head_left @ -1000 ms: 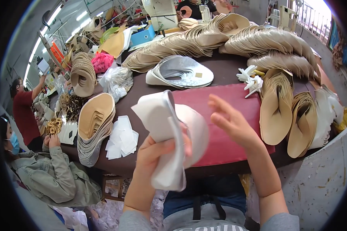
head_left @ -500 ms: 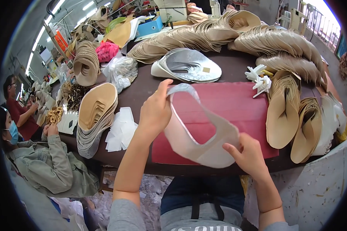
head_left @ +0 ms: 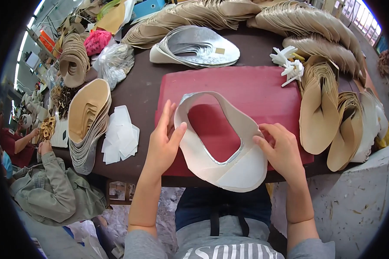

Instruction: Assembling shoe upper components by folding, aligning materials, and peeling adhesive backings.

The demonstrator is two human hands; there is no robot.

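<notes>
A pale, ring-shaped shoe upper (head_left: 199, 157) with a large oval opening lies over a dark red mat (head_left: 229, 80) in front of me. My left hand (head_left: 163, 140) is open at its left edge, fingers stretched out and the thumb tip overlapping the rim. On the other side, my right hand (head_left: 283, 149) pinches the upper's right edge between thumb and fingers. Behind the mat is a stack of silvery-white uppers (head_left: 194, 47). White paper pieces (head_left: 121, 136) lie left of my left hand.
Stacked tan uppers stand at the left (head_left: 88, 101) and right (head_left: 319, 112); long rows of uppers (head_left: 177, 21) line the back. White strips (head_left: 287, 64) rest at the mat's far right corner. A clear plastic bag (head_left: 114, 64) sits back left. A person in a green jacket (head_left: 56, 190) sits at left.
The upper has turned from a tilted, raised pose to lie flatter over the mat, opening upward. My left hand has come down and loosened its fingers; my right hand now pinches the edge. The view has tilted down.
</notes>
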